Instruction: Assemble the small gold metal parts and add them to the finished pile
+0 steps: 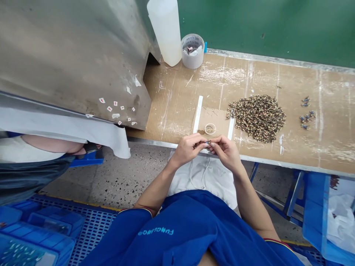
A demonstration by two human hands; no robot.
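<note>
My left hand and my right hand meet just over the front edge of the cardboard-covered bench. Their fingertips pinch a tiny dark part between them, its exact form too small to tell. Just beyond my hands lies a tan cardboard pad between white strips, with a small clear ring on it. To the right spreads a heap of small speckled brown-and-black parts. Several small bluish-grey parts lie farther right.
A tall white plastic bottle and a grey tub of scraps stand at the back. A steel cabinet with stuck-on labels looms left, above another person's arm. Blue crates sit on the floor below.
</note>
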